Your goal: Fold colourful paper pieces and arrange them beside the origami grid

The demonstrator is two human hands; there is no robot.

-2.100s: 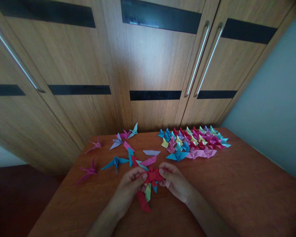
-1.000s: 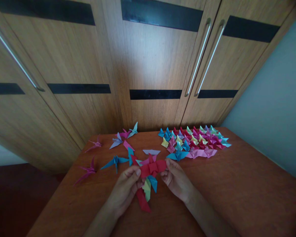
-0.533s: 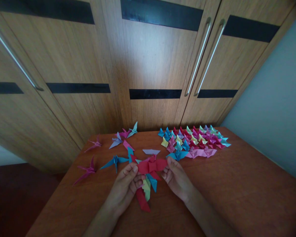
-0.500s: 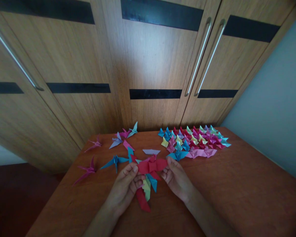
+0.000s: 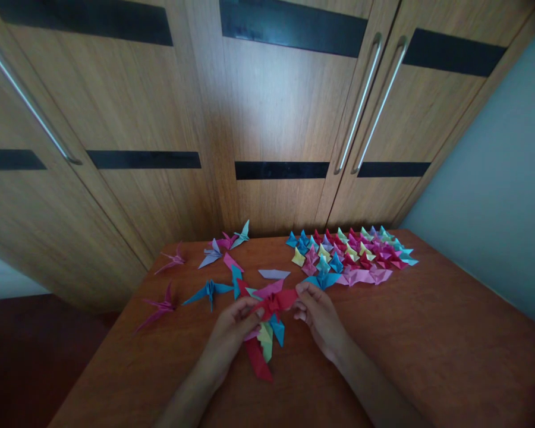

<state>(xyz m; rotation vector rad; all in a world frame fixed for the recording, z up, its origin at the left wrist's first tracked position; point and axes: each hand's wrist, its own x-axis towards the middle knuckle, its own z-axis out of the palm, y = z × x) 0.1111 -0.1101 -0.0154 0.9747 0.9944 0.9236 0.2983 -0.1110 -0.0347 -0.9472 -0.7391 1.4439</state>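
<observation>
A red folded paper piece (image 5: pixel 274 303) is held up between both hands over the table. My left hand (image 5: pixel 232 330) pinches its left end, with the thumb on top. Its right end is between the thumb and fingers of my right hand (image 5: pixel 317 312). Beneath and around it lie loose folded strips: a red one (image 5: pixel 258 361), a yellow-green one (image 5: pixel 266 340), a blue one (image 5: pixel 277 330) and a pink one partly covered. A lilac strip (image 5: pixel 274 274) lies just behind. The held piece hides part of this pile.
Several small folded paper units (image 5: pixel 361 249) stand in rows at the back right of the brown table (image 5: pixel 405 339). Paper cranes in blue (image 5: pixel 210 290), magenta (image 5: pixel 160 306) and lilac (image 5: pixel 211 254) stand on the left. Wooden cupboard doors (image 5: pixel 276 113) rise behind.
The red piece has turned and now shows a narrower, ridged centre instead of its flat square one. My left hand has shifted slightly right, its thumb further over the piece.
</observation>
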